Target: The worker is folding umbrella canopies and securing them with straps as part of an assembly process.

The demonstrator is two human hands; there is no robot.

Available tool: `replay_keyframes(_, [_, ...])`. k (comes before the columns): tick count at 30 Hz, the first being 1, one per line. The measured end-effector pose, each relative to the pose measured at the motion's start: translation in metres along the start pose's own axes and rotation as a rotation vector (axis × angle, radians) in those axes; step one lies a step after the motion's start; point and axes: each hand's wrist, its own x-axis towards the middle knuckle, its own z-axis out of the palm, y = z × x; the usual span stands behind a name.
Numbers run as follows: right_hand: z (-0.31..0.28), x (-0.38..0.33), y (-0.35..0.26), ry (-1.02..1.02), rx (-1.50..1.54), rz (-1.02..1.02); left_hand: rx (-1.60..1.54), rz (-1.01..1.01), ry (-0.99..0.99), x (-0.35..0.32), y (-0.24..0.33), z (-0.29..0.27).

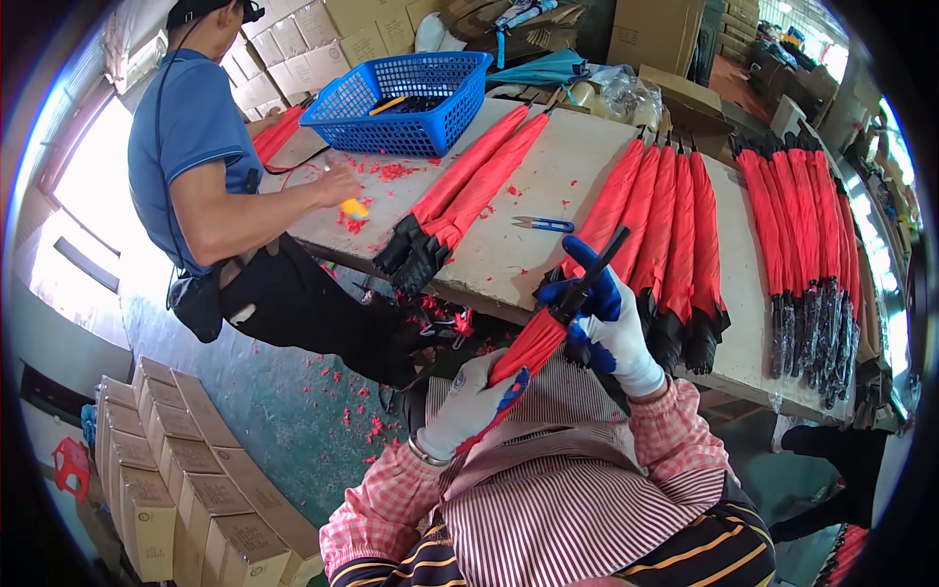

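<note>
A furled red umbrella (531, 344) is slanting over the striped apron (548, 509), before the counter (572, 147).
The left hand (471, 403) is clasping its canopy; the right hand (614, 328) is cupping its black end (569, 305), fingers partly spread, grip firmness unclear. Other umbrellas (680, 235) are lying just beyond, near blue thread snips (546, 224); a co-worker (201, 147) is standing leftward.
</note>
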Motion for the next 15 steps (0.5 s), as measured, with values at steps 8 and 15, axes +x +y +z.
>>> replay_keyframes(8, [-0.028,-0.004,0.004,0.109,-0.003,-0.024,0.145,0.002,0.081,0.018,0.008,0.033])
replay_keyframes(15, [-0.003,-0.034,0.044,-0.422,-0.331,-0.165,-0.66,-0.252,-0.354,0.121,0.144,0.0])
